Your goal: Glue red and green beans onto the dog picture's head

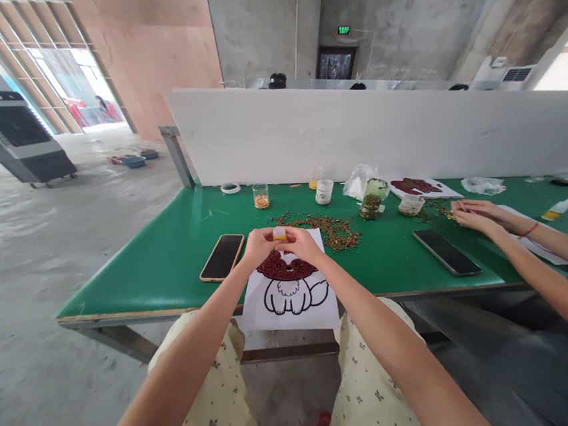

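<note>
My left hand (261, 246) and my right hand (299, 244) meet over the top of a paper sheet. Between their fingers they grip a small white-and-yellow glue bottle (279, 234), partly hidden. Under them, the sheet (254, 313) bears a black-outlined drawing of a fluffy-tailed animal and overhangs the table's front edge. Dark red beans (289, 269) cover much of its head; the body is plain white. Just beyond my hands lies a spread of loose red and green beans (333, 230).
A phone (222, 257) lies left of the sheet, another phone (446, 251) to the right. Cups, including one of yellow kernels (261, 197) and a tipped green jar (373, 199), stand behind. A co-worker's hands (479, 211) work at the right. A white partition (381, 126) closes the back.
</note>
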Demonstrator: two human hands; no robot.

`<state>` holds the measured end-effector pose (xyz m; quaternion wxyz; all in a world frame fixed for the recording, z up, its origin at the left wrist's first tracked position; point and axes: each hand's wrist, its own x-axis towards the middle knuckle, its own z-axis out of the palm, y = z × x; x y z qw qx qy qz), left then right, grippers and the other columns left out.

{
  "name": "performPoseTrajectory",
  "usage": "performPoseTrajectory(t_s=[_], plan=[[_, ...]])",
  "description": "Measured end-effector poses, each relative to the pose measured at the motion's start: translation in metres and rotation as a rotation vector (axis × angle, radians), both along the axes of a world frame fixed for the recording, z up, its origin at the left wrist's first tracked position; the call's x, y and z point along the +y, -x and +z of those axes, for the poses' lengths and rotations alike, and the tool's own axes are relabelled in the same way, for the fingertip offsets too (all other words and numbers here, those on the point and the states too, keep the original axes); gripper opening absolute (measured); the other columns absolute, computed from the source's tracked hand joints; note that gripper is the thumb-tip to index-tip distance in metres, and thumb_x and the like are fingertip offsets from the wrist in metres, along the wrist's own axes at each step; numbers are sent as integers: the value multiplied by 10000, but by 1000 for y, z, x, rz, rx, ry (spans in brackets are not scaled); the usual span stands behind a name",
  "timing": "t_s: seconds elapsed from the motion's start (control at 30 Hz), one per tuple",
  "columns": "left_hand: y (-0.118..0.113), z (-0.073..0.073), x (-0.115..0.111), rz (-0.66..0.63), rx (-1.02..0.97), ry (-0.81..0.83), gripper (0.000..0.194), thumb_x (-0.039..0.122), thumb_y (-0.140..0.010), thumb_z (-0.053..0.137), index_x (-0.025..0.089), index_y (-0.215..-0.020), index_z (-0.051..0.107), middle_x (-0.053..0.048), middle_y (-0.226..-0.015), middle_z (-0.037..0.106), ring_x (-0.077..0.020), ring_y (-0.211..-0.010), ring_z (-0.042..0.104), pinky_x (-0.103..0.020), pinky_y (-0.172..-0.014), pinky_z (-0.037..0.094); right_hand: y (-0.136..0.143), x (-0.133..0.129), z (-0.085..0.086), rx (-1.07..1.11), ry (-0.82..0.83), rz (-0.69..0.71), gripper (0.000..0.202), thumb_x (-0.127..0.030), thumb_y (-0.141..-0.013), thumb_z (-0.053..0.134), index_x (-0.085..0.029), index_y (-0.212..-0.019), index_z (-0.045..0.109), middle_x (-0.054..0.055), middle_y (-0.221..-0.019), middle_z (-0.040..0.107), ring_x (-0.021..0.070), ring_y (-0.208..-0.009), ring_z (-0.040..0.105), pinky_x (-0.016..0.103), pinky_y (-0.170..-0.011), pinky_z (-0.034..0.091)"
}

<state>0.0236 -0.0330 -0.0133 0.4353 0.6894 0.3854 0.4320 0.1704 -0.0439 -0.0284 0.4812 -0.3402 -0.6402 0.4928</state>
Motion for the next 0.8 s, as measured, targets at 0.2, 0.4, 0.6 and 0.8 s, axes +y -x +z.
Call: performPoseTrajectory(t_s=[0.2, 0.4, 0.6, 0.8], plan=[[-1, 1, -2, 3, -12, -5, 264, 297, -595, 703, 111, -782, 714, -58, -761, 720, -205, -697, 654, -272, -611, 497, 0, 0, 0, -24, 6, -18, 408, -259, -595, 732, -189, -979, 618, 22, -887, 679, 174, -763, 624, 281, -640, 495], [-2, 4, -5, 11, -36, 3, 272, 288, -578, 700, 106, -779, 714, -60, -776, 722, -215, -724, 658, -287, -641, 507, 1, -1, 1, -21, 9, -28, 382, -253, -592, 729, -184, -954, 628, 11, -831, 680, 155, -702, 611, 251, -588, 487], [-5, 5, -7, 82, -29, 6, 240, 266, -552, 692, 115, -739, 712, -51, -733, 718, -213, -693, 648, -288, -599, 502, 1, -2, 3, 13, 16, -11, 352, -243, -583, 725, -186, -917, 629, 0, -782, 674, 147, -651, 603, 247, -562, 476], [-5, 3, -7, 90, -15, -35, 203, 250, -585, 664, 119, -733, 711, -47, -732, 714, -197, -693, 639, -268, -604, 485, 2, -4, 5, 8, 23, -38, 348, -244, -573, 733, -179, -904, 647, -3, -754, 677, 143, -627, 599, 251, -566, 479]])
